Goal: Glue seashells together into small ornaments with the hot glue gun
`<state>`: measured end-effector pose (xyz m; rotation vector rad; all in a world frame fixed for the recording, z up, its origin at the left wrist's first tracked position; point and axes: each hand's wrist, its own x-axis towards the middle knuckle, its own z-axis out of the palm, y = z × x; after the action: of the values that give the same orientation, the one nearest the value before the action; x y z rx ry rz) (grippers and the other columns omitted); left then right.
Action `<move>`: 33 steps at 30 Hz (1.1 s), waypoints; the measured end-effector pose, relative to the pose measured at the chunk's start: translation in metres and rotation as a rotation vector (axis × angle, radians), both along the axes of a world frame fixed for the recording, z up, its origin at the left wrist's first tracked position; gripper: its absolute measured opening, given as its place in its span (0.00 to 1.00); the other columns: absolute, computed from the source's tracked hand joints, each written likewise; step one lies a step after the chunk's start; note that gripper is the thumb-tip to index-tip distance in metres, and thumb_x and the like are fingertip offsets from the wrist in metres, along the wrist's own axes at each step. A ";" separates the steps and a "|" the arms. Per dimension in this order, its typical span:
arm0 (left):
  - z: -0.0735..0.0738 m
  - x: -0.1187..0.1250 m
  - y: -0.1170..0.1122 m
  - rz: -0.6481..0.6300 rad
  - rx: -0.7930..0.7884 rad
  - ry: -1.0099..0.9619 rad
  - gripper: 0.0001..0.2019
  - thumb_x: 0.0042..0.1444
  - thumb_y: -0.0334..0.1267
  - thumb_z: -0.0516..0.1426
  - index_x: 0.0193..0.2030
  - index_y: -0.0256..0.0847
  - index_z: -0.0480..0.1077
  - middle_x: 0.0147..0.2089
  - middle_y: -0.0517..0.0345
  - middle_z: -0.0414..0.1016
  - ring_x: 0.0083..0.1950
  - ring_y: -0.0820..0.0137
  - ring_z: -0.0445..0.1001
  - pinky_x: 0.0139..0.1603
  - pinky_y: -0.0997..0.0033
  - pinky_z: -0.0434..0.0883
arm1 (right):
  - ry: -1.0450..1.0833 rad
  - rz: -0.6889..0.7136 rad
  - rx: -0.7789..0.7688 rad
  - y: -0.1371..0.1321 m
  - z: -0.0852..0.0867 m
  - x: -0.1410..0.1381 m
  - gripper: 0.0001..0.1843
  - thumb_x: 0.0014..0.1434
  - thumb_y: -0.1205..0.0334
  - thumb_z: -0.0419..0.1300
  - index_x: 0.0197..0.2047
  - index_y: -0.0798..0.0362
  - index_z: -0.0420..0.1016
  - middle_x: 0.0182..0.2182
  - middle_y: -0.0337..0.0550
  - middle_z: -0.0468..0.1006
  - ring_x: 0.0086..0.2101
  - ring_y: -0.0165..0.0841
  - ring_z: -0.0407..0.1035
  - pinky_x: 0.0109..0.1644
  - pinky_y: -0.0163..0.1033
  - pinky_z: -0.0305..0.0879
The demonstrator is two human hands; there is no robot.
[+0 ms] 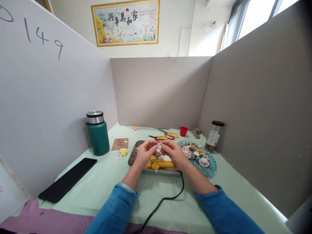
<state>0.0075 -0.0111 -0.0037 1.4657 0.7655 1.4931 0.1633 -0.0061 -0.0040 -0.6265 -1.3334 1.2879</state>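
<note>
My left hand point(146, 153) and my right hand point(175, 154) meet over a metal tray point(133, 155), fingertips pinched on a small whitish, shell-like piece point(159, 146) between them. Its exact kind is too small to make out, and the fingers hide part of it. Just below the hands, a yellow glue gun point(163, 163) lies across the tray's near side. A black cord point(168, 198) runs from the tray's near right toward me. Pale and orange bits in the tray are mostly covered. To the right of my right hand is a blue scalloped plate point(212, 167) heaped with shells point(204, 162).
Scissors point(168, 135) and a red cup point(183, 131) lie behind the tray. A lidded jar point(214, 136) stands far right. At left are a green flask point(97, 135), a black phone-like slab point(68, 179), a brown card point(119, 144) and a star-topped disc point(122, 152). Grey panels enclose the table.
</note>
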 end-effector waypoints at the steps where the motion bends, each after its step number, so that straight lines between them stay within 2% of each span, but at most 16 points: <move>1: 0.000 0.000 0.000 -0.010 -0.007 -0.001 0.13 0.49 0.44 0.60 0.37 0.36 0.68 0.22 0.64 0.69 0.22 0.76 0.68 0.27 0.75 0.66 | 0.013 0.002 -0.021 0.000 0.000 0.000 0.14 0.49 0.54 0.65 0.38 0.53 0.76 0.28 0.38 0.73 0.27 0.28 0.64 0.33 0.35 0.61; 4: -0.001 0.000 0.001 -0.011 -0.002 0.005 0.14 0.51 0.44 0.59 0.39 0.36 0.68 0.19 0.64 0.67 0.21 0.75 0.68 0.28 0.75 0.66 | 0.039 0.014 -0.055 0.000 0.001 -0.001 0.15 0.50 0.50 0.64 0.34 0.54 0.75 0.27 0.39 0.73 0.24 0.26 0.63 0.29 0.34 0.59; 9: -0.001 0.000 0.000 -0.021 0.025 0.023 0.16 0.48 0.41 0.62 0.42 0.38 0.67 0.26 0.62 0.71 0.24 0.76 0.69 0.29 0.75 0.67 | 0.035 0.029 -0.088 0.000 0.002 -0.001 0.18 0.52 0.46 0.61 0.32 0.54 0.72 0.27 0.41 0.75 0.21 0.25 0.62 0.25 0.34 0.58; 12: -0.002 0.001 0.000 -0.054 0.019 0.072 0.17 0.47 0.40 0.62 0.43 0.37 0.67 0.23 0.64 0.69 0.23 0.76 0.68 0.28 0.75 0.67 | 0.000 0.036 -0.089 -0.001 0.003 -0.001 0.19 0.53 0.44 0.60 0.32 0.54 0.72 0.24 0.41 0.74 0.20 0.26 0.62 0.24 0.34 0.57; 18: -0.001 0.001 -0.003 -0.060 0.067 0.112 0.17 0.48 0.39 0.61 0.45 0.38 0.69 0.25 0.62 0.69 0.24 0.76 0.68 0.28 0.75 0.67 | -0.050 0.047 -0.042 -0.003 0.003 -0.002 0.20 0.55 0.44 0.57 0.41 0.52 0.72 0.21 0.38 0.72 0.20 0.28 0.62 0.25 0.35 0.58; 20: 0.000 0.001 -0.004 -0.063 0.102 0.127 0.16 0.48 0.38 0.61 0.45 0.38 0.70 0.28 0.60 0.70 0.25 0.76 0.68 0.29 0.75 0.67 | -0.061 0.051 -0.032 -0.002 0.003 -0.002 0.21 0.56 0.44 0.57 0.43 0.52 0.72 0.20 0.38 0.72 0.19 0.28 0.62 0.25 0.36 0.59; 24: 0.002 0.002 -0.004 -0.071 0.177 0.116 0.13 0.47 0.38 0.62 0.41 0.38 0.71 0.44 0.52 0.70 0.28 0.77 0.70 0.29 0.74 0.69 | -0.090 0.037 -0.007 -0.003 0.004 -0.003 0.20 0.57 0.45 0.56 0.43 0.52 0.71 0.19 0.37 0.72 0.18 0.28 0.61 0.23 0.34 0.57; 26: 0.001 0.001 -0.003 -0.076 0.192 0.116 0.12 0.47 0.38 0.62 0.38 0.38 0.71 0.47 0.51 0.68 0.29 0.76 0.71 0.29 0.74 0.69 | -0.089 0.031 0.002 -0.004 0.005 -0.004 0.20 0.58 0.45 0.55 0.43 0.53 0.70 0.18 0.37 0.72 0.17 0.28 0.61 0.23 0.34 0.57; 30: -0.001 0.000 -0.001 -0.065 0.158 0.070 0.11 0.47 0.39 0.62 0.37 0.38 0.70 0.45 0.52 0.69 0.31 0.75 0.71 0.30 0.74 0.70 | -0.039 0.063 0.022 -0.005 0.004 -0.005 0.21 0.59 0.45 0.52 0.46 0.53 0.69 0.21 0.37 0.71 0.19 0.28 0.63 0.23 0.34 0.58; 33: -0.002 0.000 0.000 -0.052 0.113 0.020 0.12 0.48 0.40 0.62 0.38 0.38 0.68 0.40 0.56 0.70 0.31 0.75 0.70 0.29 0.75 0.70 | -0.057 0.074 0.071 -0.005 0.002 -0.004 0.21 0.57 0.48 0.56 0.49 0.52 0.67 0.22 0.36 0.70 0.22 0.28 0.64 0.25 0.35 0.60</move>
<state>0.0072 -0.0115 -0.0054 1.5748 0.6591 1.5047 0.1590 -0.0114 -0.0020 -0.5726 -1.4543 1.2841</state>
